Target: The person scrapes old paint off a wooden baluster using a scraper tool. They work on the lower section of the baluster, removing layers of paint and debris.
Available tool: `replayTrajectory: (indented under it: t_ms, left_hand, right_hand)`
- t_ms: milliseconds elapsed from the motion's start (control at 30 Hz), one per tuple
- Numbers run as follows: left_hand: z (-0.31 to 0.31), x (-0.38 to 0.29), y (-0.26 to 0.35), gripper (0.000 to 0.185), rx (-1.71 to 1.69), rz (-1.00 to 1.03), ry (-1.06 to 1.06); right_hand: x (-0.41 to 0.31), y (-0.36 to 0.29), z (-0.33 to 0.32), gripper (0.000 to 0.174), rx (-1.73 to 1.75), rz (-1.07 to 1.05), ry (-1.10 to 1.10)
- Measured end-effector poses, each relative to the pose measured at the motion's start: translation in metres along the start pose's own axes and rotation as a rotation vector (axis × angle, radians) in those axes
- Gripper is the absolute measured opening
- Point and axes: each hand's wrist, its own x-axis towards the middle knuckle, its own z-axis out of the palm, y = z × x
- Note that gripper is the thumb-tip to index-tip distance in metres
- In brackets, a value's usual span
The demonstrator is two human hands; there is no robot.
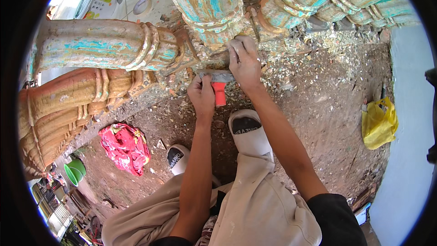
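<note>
My left hand (200, 95) pinches the left end of the wide blade of a scraper (218, 77). Its short red handle (219, 95) points back towards me. Just beyond, my right hand (246, 62) has its fingers curled at the foot of a baluster (211, 10). Its fingertips are partly hidden, so I cannot tell whether they hold anything. The blade's right end lies close beside that hand. Worn turquoise and whitish paint covers the baluster in patches, with brown showing through. Pale dust coats the fingers of my right hand.
More balusters (102, 45) stand left and right along the ledge. Paint flakes (290, 61) litter the soil. Around me are a red patterned cloth (124, 148), a green bucket (75, 172), a yellow plastic bag (379, 123) and a pale wall (406, 109). A tape roll (141, 6) and a tub (99, 5) lie beyond.
</note>
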Motion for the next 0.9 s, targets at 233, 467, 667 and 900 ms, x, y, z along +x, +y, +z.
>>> replayTrajectory:
  t_ms: [233,467,667,900]
  left_hand:
    - [-0.011,0.008,0.003,0.027,0.025,0.022,0.002]
    - [-0.009,0.011,0.019,0.026,0.010,-0.148,-0.089]
    - [0.021,0.013,0.018,0.028,-0.037,-0.046,-0.304]
    - [0.044,0.024,0.011,0.031,-0.098,-0.182,-0.308]
  right_hand:
    - [-0.006,-0.004,0.016,0.009,-0.069,0.007,0.071]
    - [0.000,-0.008,0.003,0.013,0.136,0.343,0.201]
    - [-0.028,-0.035,-0.056,0.028,0.445,0.941,-0.326]
    - [-0.029,-0.016,-0.035,0.027,0.341,0.695,-0.269]
